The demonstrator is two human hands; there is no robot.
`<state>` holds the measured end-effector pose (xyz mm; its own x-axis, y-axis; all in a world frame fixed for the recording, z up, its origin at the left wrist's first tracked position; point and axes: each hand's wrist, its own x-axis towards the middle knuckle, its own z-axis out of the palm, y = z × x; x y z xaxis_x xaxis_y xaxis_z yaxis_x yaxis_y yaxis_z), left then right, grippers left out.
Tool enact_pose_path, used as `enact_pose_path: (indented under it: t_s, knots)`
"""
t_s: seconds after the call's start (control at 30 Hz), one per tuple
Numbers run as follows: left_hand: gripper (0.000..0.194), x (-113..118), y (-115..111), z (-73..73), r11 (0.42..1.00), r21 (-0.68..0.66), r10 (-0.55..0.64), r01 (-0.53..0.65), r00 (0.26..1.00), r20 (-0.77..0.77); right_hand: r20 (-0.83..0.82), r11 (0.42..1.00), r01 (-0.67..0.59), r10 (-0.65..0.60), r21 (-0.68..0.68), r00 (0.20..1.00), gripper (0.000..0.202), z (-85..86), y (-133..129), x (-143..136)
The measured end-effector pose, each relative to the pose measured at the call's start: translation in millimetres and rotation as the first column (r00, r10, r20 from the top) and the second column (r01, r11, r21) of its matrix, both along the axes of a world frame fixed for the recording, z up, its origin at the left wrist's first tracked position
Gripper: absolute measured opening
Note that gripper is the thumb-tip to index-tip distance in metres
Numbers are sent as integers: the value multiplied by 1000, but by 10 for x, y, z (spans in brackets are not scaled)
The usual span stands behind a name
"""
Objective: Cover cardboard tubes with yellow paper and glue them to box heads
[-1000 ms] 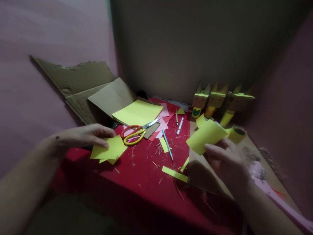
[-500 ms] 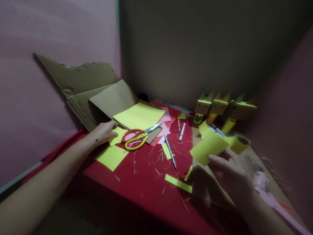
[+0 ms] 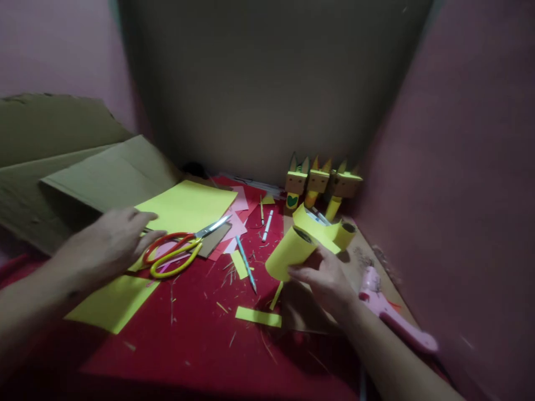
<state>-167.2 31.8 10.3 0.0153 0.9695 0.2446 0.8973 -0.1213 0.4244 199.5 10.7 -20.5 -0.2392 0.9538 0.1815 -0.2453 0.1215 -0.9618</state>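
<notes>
My right hand (image 3: 328, 278) is closed around the lower end of a yellow paper-covered tube (image 3: 290, 253), tilted with its dark opening facing up. On the left, my left hand (image 3: 121, 236) reaches over the table with thumb and fingers curled together, right beside the orange handle of the scissors (image 3: 173, 253). Whatever is between those fingers is dark and hidden. The scissors lie with blades pointing away to the right. Under my left wrist is a yellow paper sheet (image 3: 119, 303), and a larger yellow sheet (image 3: 190, 203) lies just beyond the fingers.
Folded cardboard (image 3: 112, 172) leans at the left. Pink paper (image 3: 236, 225), a blue pencil (image 3: 246, 264), a white marker (image 3: 267, 225) and yellow strips (image 3: 258, 316) lie mid-table. Cardboard animal figures (image 3: 320, 181) stand at the back. A pink glue gun (image 3: 395, 314) lies right, near another yellow tube (image 3: 345, 236).
The view has swung right, shifting the scene leftward. The tube in my right hand has turned so its open end shows. My left hand is closer to the scissors' handle.
</notes>
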Motion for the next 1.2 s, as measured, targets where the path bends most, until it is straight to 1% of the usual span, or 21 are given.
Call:
enact_pose_path:
  t_s: [0.03,0.07,0.1,0.17,0.23,0.3,0.37,0.4,0.43,0.5,0.53,0.6,0.63,0.7,0.8,0.87,0.93,1.0,1.07,1.13,1.2]
  knots:
    - [38,184,-37,63,998,-22,-52,53,998,18,29,1000,3,-3,11,1000,36,-4,-4,-7]
    - [44,393,-75,116,979,-107,-165,174,982,93,62,1000,5,-7,30,998,38,-5,-9,-14]
    - [47,616,-111,154,926,-192,-288,325,937,198,98,998,11,-17,63,995,42,-3,-14,-22]
    - [63,1061,-162,176,864,-165,-409,477,853,325,196,987,8,-40,159,980,47,5,-19,-36]
    - [83,1442,-174,129,849,-113,-437,516,807,397,298,966,-19,-61,258,952,44,9,-19,-48]
    - [92,1711,-149,44,786,-96,-461,611,682,568,365,934,-49,-90,353,927,38,2,-14,-60]
    - [74,1853,-102,-29,751,-75,-421,656,563,711,405,902,-75,-116,425,907,33,-12,-5,-66]
    - [62,1879,-73,-50,756,-72,-394,651,539,745,427,888,-93,-122,450,896,34,-16,-1,-64]
    - [51,1881,-40,-60,777,-70,-366,625,540,758,450,879,-108,-130,465,884,35,-14,3,-57]
    - [40,1841,41,-61,843,-36,-336,537,577,744,465,872,-76,-182,484,866,36,17,5,-18]
    - [39,1814,88,-64,872,-3,-328,489,588,739,443,867,-24,-230,497,867,34,51,4,16]
    - [41,1778,184,-101,907,52,-315,418,592,742,332,845,159,-364,510,870,23,148,1,109]
    - [43,1777,226,-139,913,45,-304,406,601,739,262,829,261,-429,494,864,16,206,2,163]
    - [45,1801,292,-242,904,-38,-273,425,645,714,145,797,443,-537,411,831,12,312,11,264]
    - [50,1812,346,-359,863,-158,-263,480,694,670,34,758,570,-609,317,792,13,391,40,352]
    - [58,1727,372,-347,845,-176,-281,505,700,656,24,758,577,-612,304,790,14,384,55,352]
    - [62,1563,404,-262,848,-150,-331,509,728,600,58,773,556,-598,306,799,15,352,55,322]
    - [46,1371,437,-151,865,-124,-376,486,792,482,109,790,524,-580,317,808,19,317,38,284]
    - [24,1215,462,-64,845,-228,-427,484,867,258,168,817,469,-542,337,823,25,288,13,254]
    - [16,1126,476,-31,830,-339,-455,443,889,46,249,852,370,-474,370,844,31,268,-16,231]
    - [13,1095,481,-50,844,-374,-438,385,897,-66,396,903,165,-331,397,857,34,254,-51,198]
